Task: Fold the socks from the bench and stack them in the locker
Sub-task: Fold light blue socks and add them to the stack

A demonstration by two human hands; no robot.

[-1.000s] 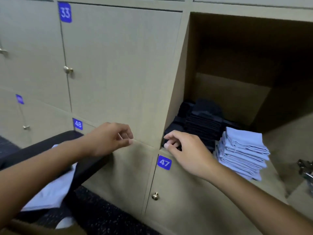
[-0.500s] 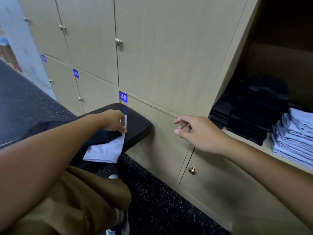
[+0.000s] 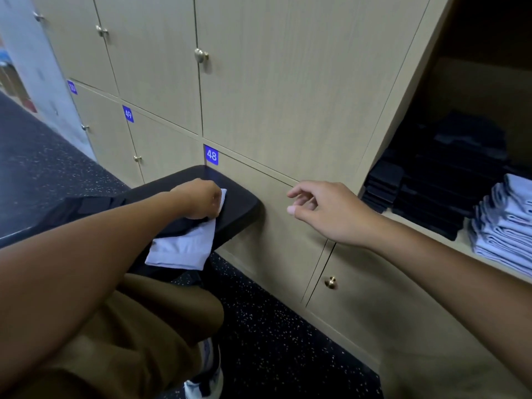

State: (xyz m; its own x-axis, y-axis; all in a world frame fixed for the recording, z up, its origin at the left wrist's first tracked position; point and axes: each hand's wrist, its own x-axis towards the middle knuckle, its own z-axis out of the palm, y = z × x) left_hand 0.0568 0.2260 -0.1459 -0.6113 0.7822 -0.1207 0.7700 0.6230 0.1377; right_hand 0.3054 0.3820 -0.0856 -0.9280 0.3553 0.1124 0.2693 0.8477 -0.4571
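Observation:
A pale blue sock (image 3: 184, 246) lies on the black bench (image 3: 236, 208), hanging over its near edge. My left hand (image 3: 198, 200) is on the sock's far end, fingers curled round the fabric. My right hand (image 3: 325, 211) hovers in front of the locker doors, fingers loosely bent and holding nothing. In the open locker (image 3: 478, 82) at the right stand a stack of folded black socks (image 3: 437, 191) and a stack of folded pale blue socks (image 3: 506, 226).
Closed locker doors numbered 48 (image 3: 211, 154) and 49 (image 3: 128, 113) line the wall behind the bench. My knee in brown trousers (image 3: 138, 326) and a shoe (image 3: 207, 372) are below, over dark speckled floor (image 3: 273, 341).
My view swung left from the open locker to the bench. My left hand went down onto the pale blue sock and took hold of it. My right hand came out of the locker.

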